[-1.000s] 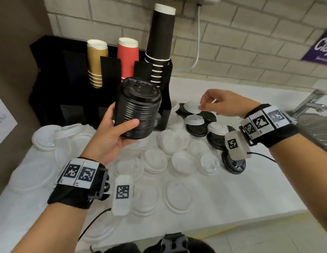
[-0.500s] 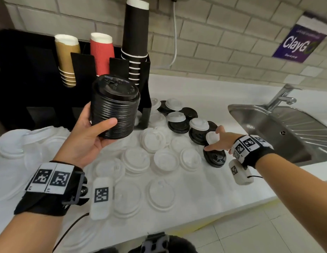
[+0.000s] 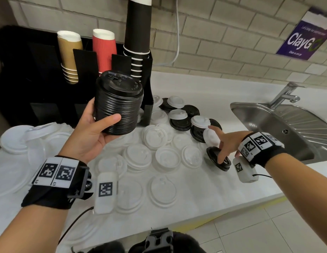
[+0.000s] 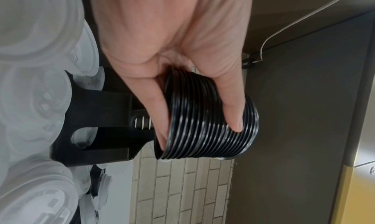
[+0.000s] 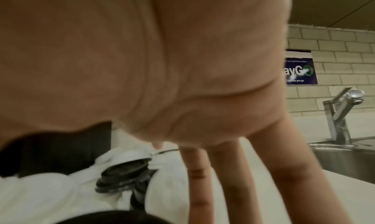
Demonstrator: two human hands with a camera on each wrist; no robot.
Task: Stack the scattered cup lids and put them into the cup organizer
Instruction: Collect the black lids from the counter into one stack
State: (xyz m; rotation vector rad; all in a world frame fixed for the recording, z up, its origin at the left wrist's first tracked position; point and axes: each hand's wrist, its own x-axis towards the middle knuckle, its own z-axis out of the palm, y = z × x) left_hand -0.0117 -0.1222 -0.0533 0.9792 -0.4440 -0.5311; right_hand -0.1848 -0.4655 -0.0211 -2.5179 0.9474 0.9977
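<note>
On the white surface (image 3: pixel 204 189), scattered white lids (image 3: pixel 166 157) and clear lids (image 3: pixel 162 187), edges hard to separate against the white top; far-left ones blown out. Steel sink (image 3: pixel 286 128) at right, cut off by frame edge, tap (image 3: pixel 285 94) behind it. Black cup organizer (image 3: pixel 40 73) at back left, holding tan cups (image 3: pixel 69 55), red cups (image 3: pixel 104 50) and a tall black cup stack (image 3: pixel 139 39) whose top is cropped; lower compartments too dark to read. Left hand (image 3: pixel 89 132) raised in front of organizer, grip wrapped round a stack of black lids (image 3: pixel 119 105), thumb across front, fingers hidden behind; left wrist view shows fingers (image 4: pixel 233 108) curled over the ribbed rims. Loose black lids (image 3: pixel 181 123) near organizer's right end, some with white lids on top. Right hand (image 3: pixel 226 143) low over the surface beside the sink, fingertips pinching a tilted black lid (image 3: pixel 215 159) by its rim, one edge lifted; right wrist view is blurred, mostly palm, contact not readable there.
</note>
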